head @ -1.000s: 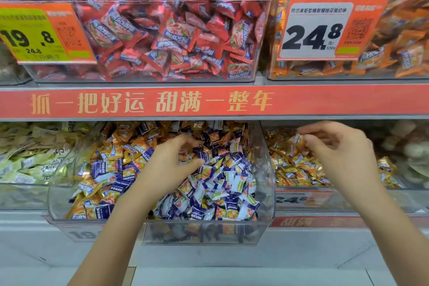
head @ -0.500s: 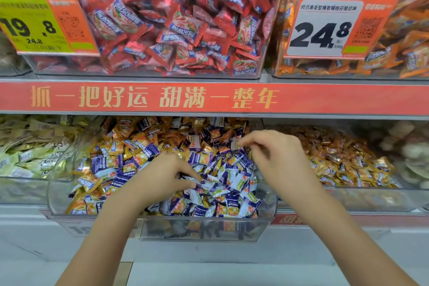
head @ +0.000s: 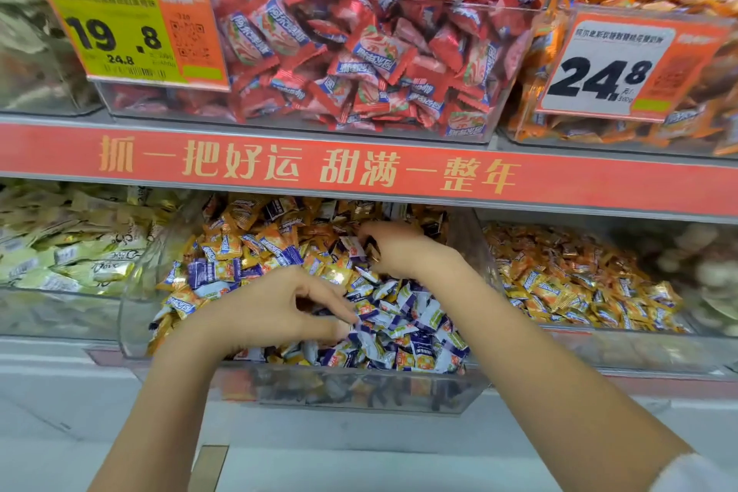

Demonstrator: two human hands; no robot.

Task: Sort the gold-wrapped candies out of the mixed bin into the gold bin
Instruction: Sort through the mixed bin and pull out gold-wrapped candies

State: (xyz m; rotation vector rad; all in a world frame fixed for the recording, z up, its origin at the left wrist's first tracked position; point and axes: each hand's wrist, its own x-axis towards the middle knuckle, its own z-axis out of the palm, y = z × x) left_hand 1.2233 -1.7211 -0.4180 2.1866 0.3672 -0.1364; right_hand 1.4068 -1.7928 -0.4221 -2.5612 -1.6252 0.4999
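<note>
— While both hands sit inside the mixed bin [head: 131,316], what is each one doing?

— Left hand [head: 275,308] lies low near the front of the heap, thumb and forefinger closing on a blue-and-white candy [head: 361,326] at their tips. Right hand [head: 399,248] is farther back, fingers curled down into the pile around a small wrapper; its colour I cannot tell, since the fingers cover most of it.

— And the gold-wrapped candies [head: 223,244]?

— Mostly to the left of and behind the left hand, along the back of the mixed bin, with a few scattered between the two hands among the blue ones.

— The gold bin [head: 623,351]?

— Just to the right of the right forearm, on the same shelf, already heaped with gold wrappers. Neither hand touches it.

— Anything else close by?

— Left of the left hand, a bin of pale green candies [head: 60,260]. Above both hands runs a red shelf strip [head: 359,172], and over it a bin of red candies [head: 359,44] carrying a 19.8 price tag [head: 131,26], with a 24.8 price tag [head: 623,64] up to the right.
</note>
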